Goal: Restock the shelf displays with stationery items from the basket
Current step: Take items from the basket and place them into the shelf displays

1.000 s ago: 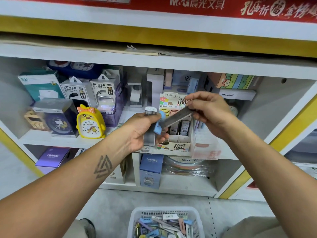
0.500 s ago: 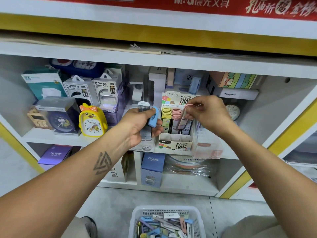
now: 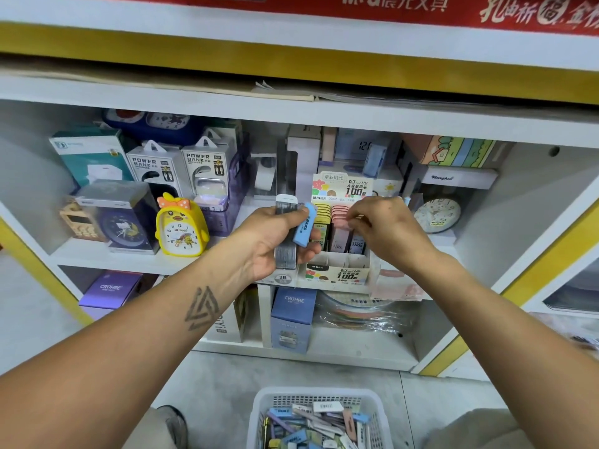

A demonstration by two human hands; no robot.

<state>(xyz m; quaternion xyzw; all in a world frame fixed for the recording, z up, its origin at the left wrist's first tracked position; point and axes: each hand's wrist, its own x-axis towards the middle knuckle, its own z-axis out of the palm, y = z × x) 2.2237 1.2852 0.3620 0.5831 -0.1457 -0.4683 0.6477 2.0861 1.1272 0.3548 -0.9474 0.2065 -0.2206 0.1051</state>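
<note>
— Changed since a second ago?
— Grey lead case gone from right hand (image 3: pixel 387 233), now down among pink cases in display box (image 3: pixel 337 273); fingers curled there, grip unclear.
— Left hand (image 3: pixel 275 241)?
— Clamped on grey case (image 3: pixel 286 234) and blue case (image 3: pixel 304 225). More in basket (image 3: pixel 319 419).

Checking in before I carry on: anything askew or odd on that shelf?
Nothing is clearly damaged or spilled. The pink carton right of the lead display box overhangs the shelf edge, and the basket holds a loose jumble.
</note>
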